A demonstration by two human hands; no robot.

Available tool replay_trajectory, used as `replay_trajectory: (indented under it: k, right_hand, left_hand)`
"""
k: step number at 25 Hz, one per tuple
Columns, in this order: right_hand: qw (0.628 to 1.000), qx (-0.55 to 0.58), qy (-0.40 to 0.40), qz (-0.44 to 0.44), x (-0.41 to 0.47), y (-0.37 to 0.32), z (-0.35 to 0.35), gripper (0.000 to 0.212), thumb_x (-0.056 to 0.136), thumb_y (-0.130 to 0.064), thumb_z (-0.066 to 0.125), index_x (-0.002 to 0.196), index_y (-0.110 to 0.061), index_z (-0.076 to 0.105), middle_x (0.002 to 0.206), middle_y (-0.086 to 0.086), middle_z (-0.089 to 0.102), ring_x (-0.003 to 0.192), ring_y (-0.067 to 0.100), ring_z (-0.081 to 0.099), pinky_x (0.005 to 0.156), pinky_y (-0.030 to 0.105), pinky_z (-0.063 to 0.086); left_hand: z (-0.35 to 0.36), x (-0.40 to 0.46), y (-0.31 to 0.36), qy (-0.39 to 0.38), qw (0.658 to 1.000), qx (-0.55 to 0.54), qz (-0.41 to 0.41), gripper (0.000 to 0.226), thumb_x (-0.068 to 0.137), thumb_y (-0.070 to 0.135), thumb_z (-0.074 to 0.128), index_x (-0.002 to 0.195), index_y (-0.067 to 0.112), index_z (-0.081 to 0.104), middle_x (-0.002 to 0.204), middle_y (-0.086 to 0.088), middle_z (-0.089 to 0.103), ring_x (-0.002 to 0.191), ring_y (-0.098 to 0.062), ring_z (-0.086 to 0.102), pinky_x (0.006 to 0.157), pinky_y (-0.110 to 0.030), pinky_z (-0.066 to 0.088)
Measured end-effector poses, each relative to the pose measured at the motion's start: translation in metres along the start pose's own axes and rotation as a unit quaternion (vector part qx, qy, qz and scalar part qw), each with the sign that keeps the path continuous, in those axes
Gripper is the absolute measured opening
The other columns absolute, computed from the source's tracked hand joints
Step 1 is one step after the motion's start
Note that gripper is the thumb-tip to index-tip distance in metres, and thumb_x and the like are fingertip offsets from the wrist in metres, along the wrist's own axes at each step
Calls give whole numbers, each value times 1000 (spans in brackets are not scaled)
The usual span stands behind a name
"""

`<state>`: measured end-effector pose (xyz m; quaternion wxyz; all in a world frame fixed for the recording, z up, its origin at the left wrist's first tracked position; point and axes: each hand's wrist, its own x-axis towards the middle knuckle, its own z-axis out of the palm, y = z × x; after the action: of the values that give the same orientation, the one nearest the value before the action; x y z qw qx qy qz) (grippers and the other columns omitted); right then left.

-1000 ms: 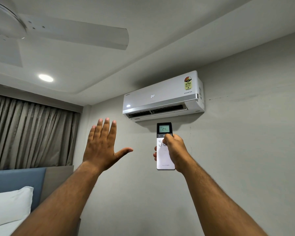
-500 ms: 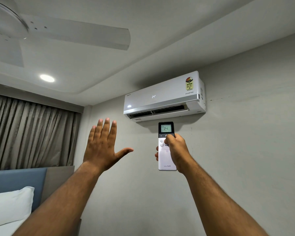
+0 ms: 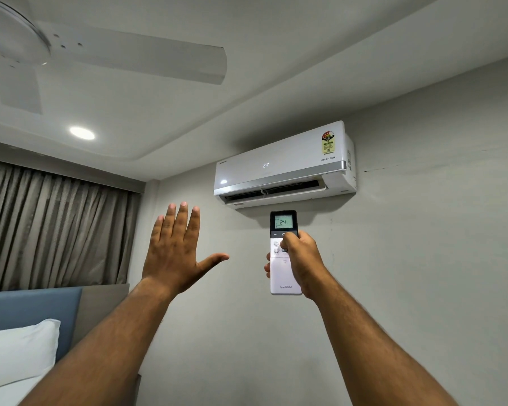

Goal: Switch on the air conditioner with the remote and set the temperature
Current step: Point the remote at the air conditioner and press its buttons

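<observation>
A white air conditioner [image 3: 282, 165] hangs high on the grey wall; its front shows 24 and its lower flap stands open. Just below it I hold a white remote [image 3: 285, 276] upright in my right hand [image 3: 301, 259]. The remote's small screen reads 24, and my thumb rests on the button row just under the screen. My left hand [image 3: 173, 250] is raised to the left of the remote, palm toward the wall, fingers straight and thumb spread, holding nothing.
A white ceiling fan [image 3: 100, 51] fills the upper left, with a lit round ceiling light [image 3: 82, 133] beneath it. Brown curtains [image 3: 50, 227] hang at the left. A blue headboard [image 3: 27, 312] and a white pillow [image 3: 15, 350] sit at the lower left.
My right thumb has crept slightly up the remote toward the screen. The left hand stays raised and the displays still read 24.
</observation>
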<state>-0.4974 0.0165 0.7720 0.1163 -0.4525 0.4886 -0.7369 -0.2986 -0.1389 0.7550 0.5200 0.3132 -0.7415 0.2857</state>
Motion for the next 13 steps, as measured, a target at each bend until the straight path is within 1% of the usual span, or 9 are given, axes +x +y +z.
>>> replay_trajectory:
  k: [4, 13]
  right_hand:
    - [1000, 0, 0, -1, 1, 2, 3, 18, 84, -15, 46, 99, -11, 55, 71, 18, 66, 50, 34, 65, 52, 40, 56]
    - [1000, 9, -8, 9, -2, 5, 4, 18, 83, -12, 45, 98, -11, 54, 72, 19, 66, 50, 34, 65, 50, 39, 56]
  left_hand:
    - [0, 0, -2, -2, 1000, 0, -1, 115, 74, 90, 11, 154, 9, 0, 164, -17, 3, 151, -34, -3, 122, -49, 2]
    - [0, 1, -5, 0, 1000, -1, -1, 114, 74, 91, 12, 154, 9, 2, 164, -17, 5, 151, -34, -1, 122, -49, 2]
